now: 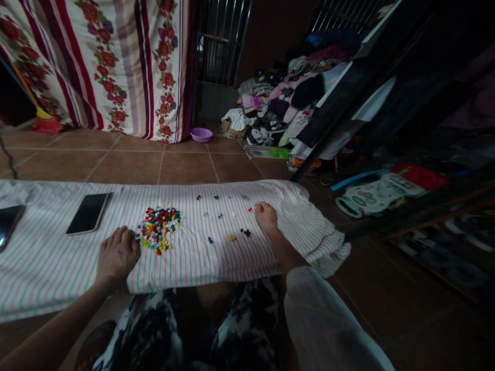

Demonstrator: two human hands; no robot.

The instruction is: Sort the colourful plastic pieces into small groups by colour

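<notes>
A cut-off phone [8,226] and a whole phone [88,214] are lying on the striped cloth [62,278]. The left hand [118,252] is resting back up, just beside a pile of cubes [158,226]; whether its grip is holding anything, I cannot tell. Further right, purple cubes [210,240], yellow cubes [232,237] and black cubes [246,233] are sitting in small groups. Red cubes [249,209] are lying just beside the right hand [266,215]; its fingers are bending inward, but whether they are clamping a cube, I cannot tell
</notes>
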